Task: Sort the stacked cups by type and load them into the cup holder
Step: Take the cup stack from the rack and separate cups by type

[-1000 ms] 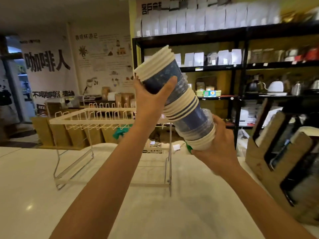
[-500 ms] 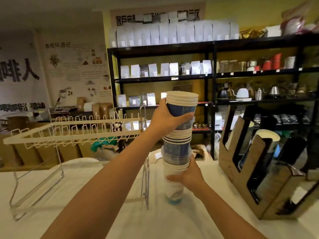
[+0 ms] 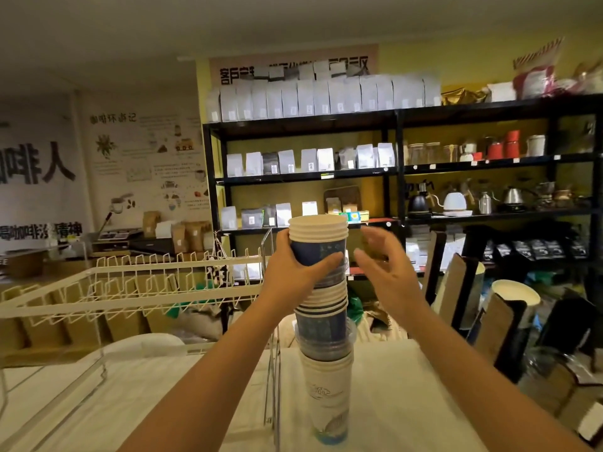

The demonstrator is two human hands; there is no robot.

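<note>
A tall mixed stack of cups (image 3: 326, 324) stands upright on the white counter (image 3: 391, 386): dark blue paper cups with cream rims on top, clear plastic cups in the middle, white printed paper cups at the bottom. My left hand (image 3: 293, 265) grips the blue cups near the top of the stack. My right hand (image 3: 381, 265) hovers just right of the top, fingers spread, touching nothing. The brown cardboard cup holder (image 3: 499, 324) stands at the right with a cream-rimmed cup (image 3: 514, 293) showing in one slot.
A white wire rack (image 3: 130, 288) stands on the counter to the left, its right end close to the stack. Black shelves (image 3: 398, 171) with bags and kettles fill the back wall. Brown paper bags line the floor behind the rack.
The stack went from tilted in both hands to standing upright on the counter. My right hand let go of the lower cups and rose beside the top. The view shifted right.
</note>
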